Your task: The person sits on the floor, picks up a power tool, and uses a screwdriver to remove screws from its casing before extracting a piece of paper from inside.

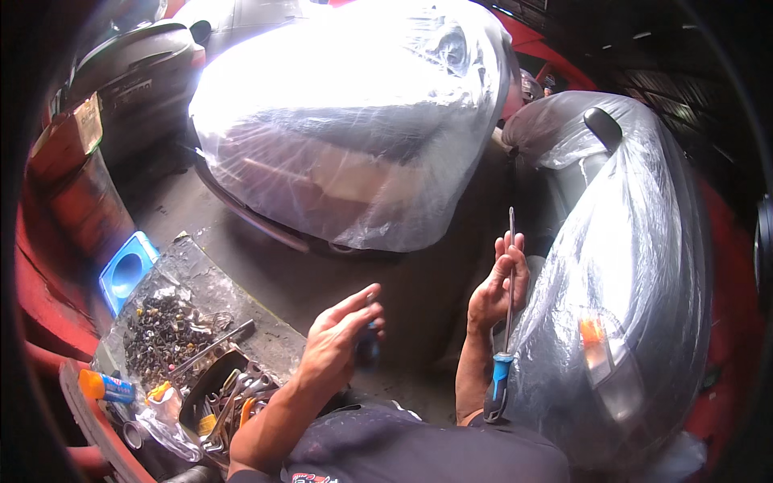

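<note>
Near the centre, my left hand [341, 334] has its fingers curled around a blurred dark-blue object [366, 346], too smeared to make out. Further right, my right hand [495, 290] holds a long screwdriver [501, 378] upright by its thin metal shaft, between thumb and raised fingers; its blue-and-black handle points down toward my body. Below left, a worn bench top [258, 310] carries a heap of small dark fasteners [169, 338], a metal rod, a bin of wrenches [241, 394], an orange-and-blue tube [109, 389] and crumpled plastic.
A vehicle under plastic sheeting [338, 129] fills the upper middle; another wrapped one [612, 266] with an amber lamp stands close on my right. A grey car [121, 105], a worn board [88, 185] and a blue plastic tray [146, 253] are at the left.
</note>
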`<control>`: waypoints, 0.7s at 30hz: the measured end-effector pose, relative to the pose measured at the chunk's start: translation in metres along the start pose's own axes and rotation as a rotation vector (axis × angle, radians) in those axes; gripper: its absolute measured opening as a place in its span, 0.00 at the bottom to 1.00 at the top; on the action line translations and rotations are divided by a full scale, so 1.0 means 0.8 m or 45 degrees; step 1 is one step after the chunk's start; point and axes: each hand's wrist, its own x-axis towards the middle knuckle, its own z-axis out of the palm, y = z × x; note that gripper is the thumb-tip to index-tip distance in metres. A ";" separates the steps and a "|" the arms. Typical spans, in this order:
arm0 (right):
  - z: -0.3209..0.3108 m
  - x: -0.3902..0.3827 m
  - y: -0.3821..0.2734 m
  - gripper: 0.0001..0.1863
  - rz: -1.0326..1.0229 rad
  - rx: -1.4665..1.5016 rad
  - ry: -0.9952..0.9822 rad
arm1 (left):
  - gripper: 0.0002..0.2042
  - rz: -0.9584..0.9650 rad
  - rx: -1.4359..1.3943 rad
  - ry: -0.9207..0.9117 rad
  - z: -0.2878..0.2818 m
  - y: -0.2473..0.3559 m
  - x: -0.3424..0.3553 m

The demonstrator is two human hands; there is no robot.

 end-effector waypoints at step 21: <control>-0.039 -0.039 -0.020 0.18 -0.554 -0.637 -0.241 | 0.31 -0.250 0.073 -0.416 0.103 -0.021 0.130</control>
